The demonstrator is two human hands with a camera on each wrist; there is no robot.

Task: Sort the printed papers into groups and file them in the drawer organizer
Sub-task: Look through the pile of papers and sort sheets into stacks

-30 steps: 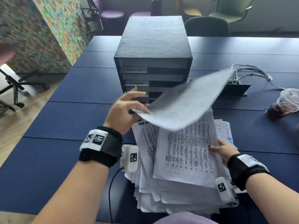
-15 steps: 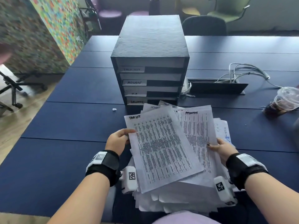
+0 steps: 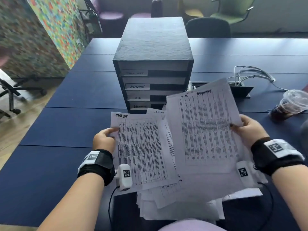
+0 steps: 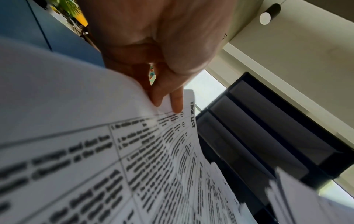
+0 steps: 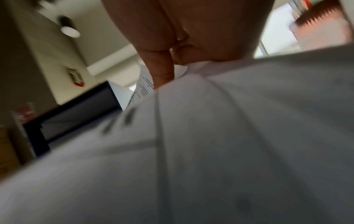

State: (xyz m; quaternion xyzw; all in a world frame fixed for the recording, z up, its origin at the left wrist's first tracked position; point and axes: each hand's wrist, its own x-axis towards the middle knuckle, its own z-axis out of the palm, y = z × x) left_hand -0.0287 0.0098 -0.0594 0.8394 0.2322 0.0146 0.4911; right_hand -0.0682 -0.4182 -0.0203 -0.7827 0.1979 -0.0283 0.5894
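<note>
The left hand (image 3: 104, 141) pinches the left edge of the "Task List" sheet (image 3: 141, 150), thumb on the printed face and fingers (image 4: 177, 104) curled behind it, near the sheet's top corner. The right hand (image 3: 250, 129) grips the right edge of a second printed sheet (image 3: 205, 129), lifted and tilted off the pile; its handwritten heading appears to begin "H.R", the rest illegible. Both sheets stand long axis pointing away from the person, toward the drawer organizer (image 3: 153, 64), which sits on the blue table (image 3: 50, 124) straight ahead — just beyond the loose stack of papers (image 3: 175, 207) lying at the table's near edge. The organizer's labelled slots face the person; the top label is faint and seems to match the left-hand sheet, with "ADMIN" below it and two lower labels partly hidden by paper. Judgement: the left hand's sheet belongs in the top slot, up and forward of that hand, and the left hand is the nearer to it. The sheet's short top edge already leads, so it should feed in lengthwise — provided the limp paper does not buckle at the slot mouth. A lidded plastic cup (image 3: 290, 104) stands near the table's right edge, well clear.
</note>
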